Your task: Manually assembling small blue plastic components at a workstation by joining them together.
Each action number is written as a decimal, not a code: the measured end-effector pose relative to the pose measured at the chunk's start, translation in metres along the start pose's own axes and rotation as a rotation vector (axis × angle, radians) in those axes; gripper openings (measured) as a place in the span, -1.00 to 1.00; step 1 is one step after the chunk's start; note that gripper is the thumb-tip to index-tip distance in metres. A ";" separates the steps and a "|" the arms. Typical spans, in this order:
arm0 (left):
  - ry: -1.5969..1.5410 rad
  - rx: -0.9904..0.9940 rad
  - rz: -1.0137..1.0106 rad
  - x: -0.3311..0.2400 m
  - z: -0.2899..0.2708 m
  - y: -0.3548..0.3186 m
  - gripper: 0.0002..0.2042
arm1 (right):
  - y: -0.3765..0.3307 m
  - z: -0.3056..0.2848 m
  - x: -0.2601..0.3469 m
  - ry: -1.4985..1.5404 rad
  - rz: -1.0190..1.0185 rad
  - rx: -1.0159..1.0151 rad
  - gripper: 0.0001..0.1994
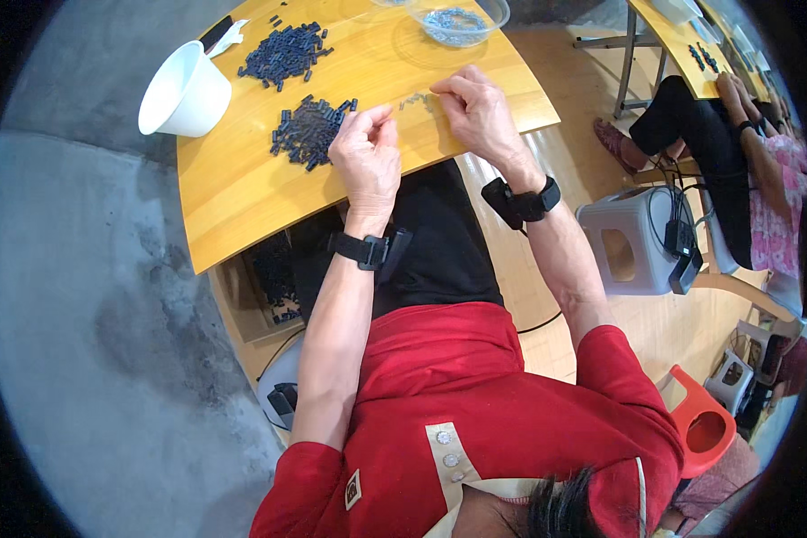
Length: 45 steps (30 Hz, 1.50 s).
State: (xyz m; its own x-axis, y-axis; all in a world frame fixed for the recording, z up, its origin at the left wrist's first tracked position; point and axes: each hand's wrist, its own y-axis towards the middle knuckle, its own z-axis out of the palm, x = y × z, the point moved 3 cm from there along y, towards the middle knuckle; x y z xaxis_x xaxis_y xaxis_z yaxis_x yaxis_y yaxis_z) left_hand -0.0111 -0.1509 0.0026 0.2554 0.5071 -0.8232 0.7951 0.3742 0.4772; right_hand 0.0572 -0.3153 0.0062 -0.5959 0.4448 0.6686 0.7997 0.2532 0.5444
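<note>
My left hand (368, 160) is closed in a pinch at the near edge of the wooden table (475, 81), just right of a pile of small dark cylindrical pieces (307, 134). What its fingertips hold, if anything, is too small to make out. To the right, my right hand (482, 117) is closed too, thumb against curled fingers, beside a few tiny clear pieces (414, 101) on the tabletop. Whatever lies between its fingers is hidden. A second pile of dark pieces (284, 56) sits farther back.
At the table's left edge a white tub (186, 92) leans, with a dark phone-like object (216, 33) behind it. A clear bowl (458, 21) of small glinting pieces stands at the back right. Below, an open drawer or box (258, 305) holds dark pieces. Another person (762, 170) sits at a table on the right.
</note>
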 end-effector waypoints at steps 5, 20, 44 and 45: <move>-0.037 0.023 -0.087 0.010 -0.003 -0.001 -0.91 | 0.000 -0.001 0.002 -0.014 -0.007 0.022 -0.88; -0.256 -0.109 -0.331 0.042 -0.133 -0.020 -0.88 | -0.007 -0.010 0.016 0.089 0.109 -0.036 -0.86; 0.027 -0.217 -0.074 0.053 -0.173 -0.071 -0.91 | -0.014 0.074 0.073 -0.080 -0.093 0.088 -0.89; 0.038 -0.181 -0.083 0.052 -0.172 -0.071 -0.90 | -0.015 0.074 0.072 -0.091 -0.112 0.090 -0.88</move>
State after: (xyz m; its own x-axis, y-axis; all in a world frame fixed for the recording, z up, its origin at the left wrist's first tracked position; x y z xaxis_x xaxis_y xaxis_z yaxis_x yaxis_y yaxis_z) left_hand -0.1486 -0.0176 -0.0214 0.1693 0.4961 -0.8516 0.6996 0.5481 0.4583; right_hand 0.0078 -0.2232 0.0086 -0.6758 0.4842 0.5558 0.7346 0.3795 0.5625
